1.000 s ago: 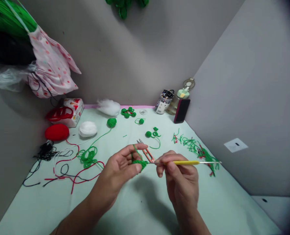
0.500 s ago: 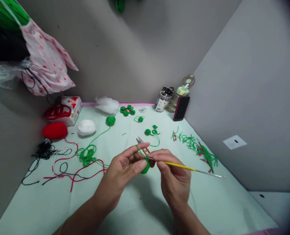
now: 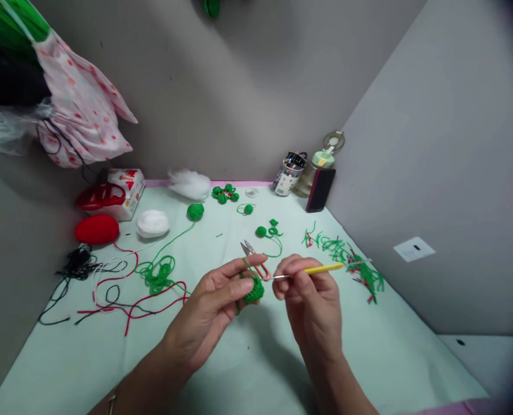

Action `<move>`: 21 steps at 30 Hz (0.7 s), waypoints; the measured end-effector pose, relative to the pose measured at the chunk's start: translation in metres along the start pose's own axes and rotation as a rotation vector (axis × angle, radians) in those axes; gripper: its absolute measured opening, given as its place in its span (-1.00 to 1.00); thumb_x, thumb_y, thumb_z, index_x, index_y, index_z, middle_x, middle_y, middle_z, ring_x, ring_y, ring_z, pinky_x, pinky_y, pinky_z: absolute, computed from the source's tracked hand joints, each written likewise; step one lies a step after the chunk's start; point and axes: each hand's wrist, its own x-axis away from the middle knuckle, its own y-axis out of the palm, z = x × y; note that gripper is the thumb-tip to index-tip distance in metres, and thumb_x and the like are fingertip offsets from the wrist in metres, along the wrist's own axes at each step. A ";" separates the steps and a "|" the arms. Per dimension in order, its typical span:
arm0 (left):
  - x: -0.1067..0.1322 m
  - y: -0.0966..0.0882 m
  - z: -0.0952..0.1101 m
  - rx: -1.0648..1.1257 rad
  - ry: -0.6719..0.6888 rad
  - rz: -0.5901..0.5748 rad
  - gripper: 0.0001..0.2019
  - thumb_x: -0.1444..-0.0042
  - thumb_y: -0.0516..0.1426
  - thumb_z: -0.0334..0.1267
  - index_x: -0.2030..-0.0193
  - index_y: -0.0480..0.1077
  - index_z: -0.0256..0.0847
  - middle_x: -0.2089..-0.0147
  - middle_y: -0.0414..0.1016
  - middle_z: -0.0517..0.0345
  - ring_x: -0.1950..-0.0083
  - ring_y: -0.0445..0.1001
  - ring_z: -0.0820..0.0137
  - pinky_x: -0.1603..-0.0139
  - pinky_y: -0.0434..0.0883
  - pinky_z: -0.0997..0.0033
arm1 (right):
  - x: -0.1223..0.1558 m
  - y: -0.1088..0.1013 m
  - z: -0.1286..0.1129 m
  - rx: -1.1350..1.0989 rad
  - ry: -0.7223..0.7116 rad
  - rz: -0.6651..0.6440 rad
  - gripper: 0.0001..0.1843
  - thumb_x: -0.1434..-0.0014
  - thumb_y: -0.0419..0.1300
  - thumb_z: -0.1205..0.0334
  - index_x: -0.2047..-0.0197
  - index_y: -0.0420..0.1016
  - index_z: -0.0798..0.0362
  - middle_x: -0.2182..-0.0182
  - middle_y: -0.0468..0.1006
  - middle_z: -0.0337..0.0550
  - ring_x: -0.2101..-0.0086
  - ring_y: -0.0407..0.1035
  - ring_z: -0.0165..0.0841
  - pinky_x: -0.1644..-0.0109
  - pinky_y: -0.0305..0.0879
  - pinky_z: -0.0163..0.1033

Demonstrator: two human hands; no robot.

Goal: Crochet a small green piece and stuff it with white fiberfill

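Green crocheted piece (image 3: 253,291) stays pinched in the left hand (image 3: 213,302) above the desk (image 3: 239,363). The right hand (image 3: 310,297), pinching the yellow-handled crochet hook (image 3: 321,268), has levelled it and drawn its tip back, so a stitch seems pulled through.

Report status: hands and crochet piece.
Left hand pinching green crochet piece. Right hand holding yellow hook, tip at the piece. Scissors lying just behind.

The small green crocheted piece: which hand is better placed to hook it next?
Probably the right hand: it pinches the yellow-handled metal crochet hook, tip beside the green crocheted piece that the left hand holds.
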 end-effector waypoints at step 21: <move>0.000 -0.004 -0.001 -0.017 0.013 -0.035 -0.70 -0.08 0.33 -0.29 0.03 0.70 -0.23 0.25 0.51 0.13 0.18 0.38 0.36 0.03 0.29 0.37 | -0.001 -0.004 0.000 -0.179 0.166 -0.008 -0.87 -0.34 0.36 0.18 0.24 0.73 -0.01 0.41 0.61 -0.22 0.45 0.41 -0.49 0.39 0.36 -0.39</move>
